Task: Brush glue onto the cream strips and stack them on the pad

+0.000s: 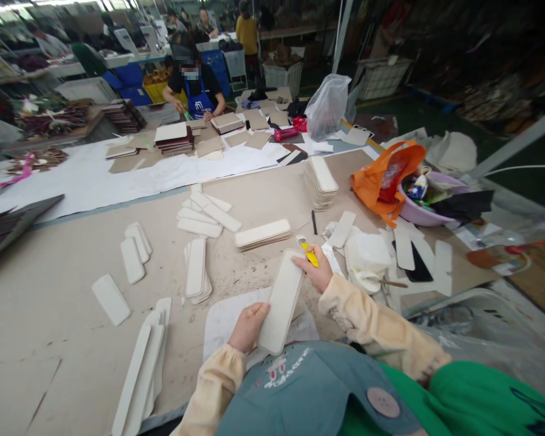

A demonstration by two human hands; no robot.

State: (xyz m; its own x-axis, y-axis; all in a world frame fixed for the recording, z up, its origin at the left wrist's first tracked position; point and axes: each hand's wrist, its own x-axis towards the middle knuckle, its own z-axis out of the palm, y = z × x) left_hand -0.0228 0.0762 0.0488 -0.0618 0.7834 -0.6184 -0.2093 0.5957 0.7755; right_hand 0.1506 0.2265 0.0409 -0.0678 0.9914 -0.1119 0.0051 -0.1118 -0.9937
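A white rounded strip-shaped panel (279, 303) is held slanted in front of my apron. My left hand (249, 327) grips its lower left edge, thumb on top. At the panel's upper end is my right hand (318, 269), closed around a yellow cutter (309, 253), with its thumb also on the panel. Under the panel lies a pale sheet (222, 318) on the table. Just beyond sits a low stack of similar white panels (262, 235). A dark pen-like stick (314, 222) lies past my right hand.
More white panels lie in a pile (196, 269) and a fanned group (204, 212), with long strips (143, 369) at left. A tall stack (320, 181) stands at the back. To the right are an orange bag (381, 175) and purple basin (427, 212). A co-worker (197, 85) sits opposite.
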